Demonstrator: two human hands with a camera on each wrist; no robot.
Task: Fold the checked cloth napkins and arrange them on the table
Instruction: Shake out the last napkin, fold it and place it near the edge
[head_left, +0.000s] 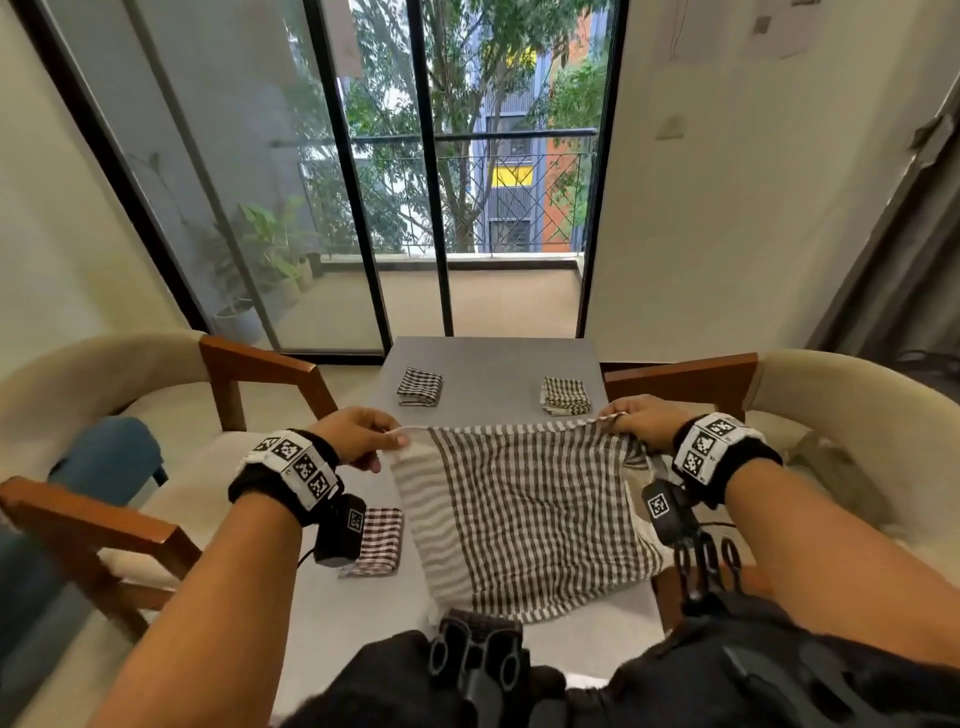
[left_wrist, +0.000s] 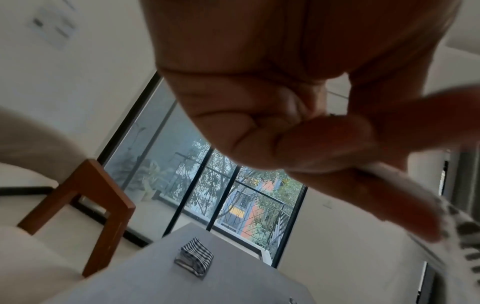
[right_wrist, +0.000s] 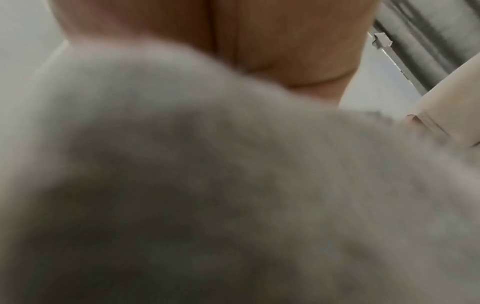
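Observation:
A dark-and-white checked napkin (head_left: 524, 514) hangs unfolded over the near part of the grey table (head_left: 493, 364), held up by its top edge. My left hand (head_left: 363, 434) pinches the top left corner. My right hand (head_left: 636, 421) grips the top right corner. In the left wrist view my left hand (left_wrist: 337, 148) has fingers curled on the white hem (left_wrist: 405, 189). Blurred cloth (right_wrist: 233, 195) fills the right wrist view, hiding the fingers. Three folded napkins lie on the table: far left (head_left: 420, 386), far right (head_left: 565, 396), near left (head_left: 376, 540).
Wooden-armed cream chairs stand at the left (head_left: 260, 364) and right (head_left: 685, 379) of the table. A glass balcony door (head_left: 431, 182) is beyond its far edge. A blue cushion (head_left: 109, 457) lies at the left. A black harness (head_left: 478, 660) sits on my chest.

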